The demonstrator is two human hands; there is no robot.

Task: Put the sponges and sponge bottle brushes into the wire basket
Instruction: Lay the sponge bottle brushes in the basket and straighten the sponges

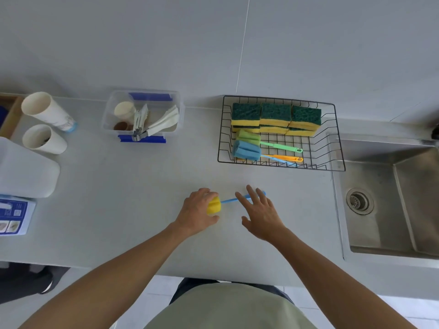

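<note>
On the grey countertop (142, 210), near its front edge, the left hand (197, 212) curls its fingers and thumb around the yellow sponge head of a bottle brush (213, 205), whose thin blue handle runs off to the right. The right hand (261, 212) is spread flat with its fingers splayed over the far end of that handle; it grips nothing that can be seen, and whether the fingers touch the handle or hover just above it cannot be told. Farther back and to the right stands the black wire basket (332, 138), just beside the steel sink (392, 198). Along the basket's back side sit green-and-yellow sponges (275, 115), stacked two deep in a row of three. In front of them lie a green bottle brush (249, 137), a blue bottle brush (247, 150) and an orange handle (287, 158) belonging to a brush whose head is hidden behind the blue one. Well to the left are a clear plastic tub (142, 115) of odds and ends and two paper cups (45, 124).
</note>
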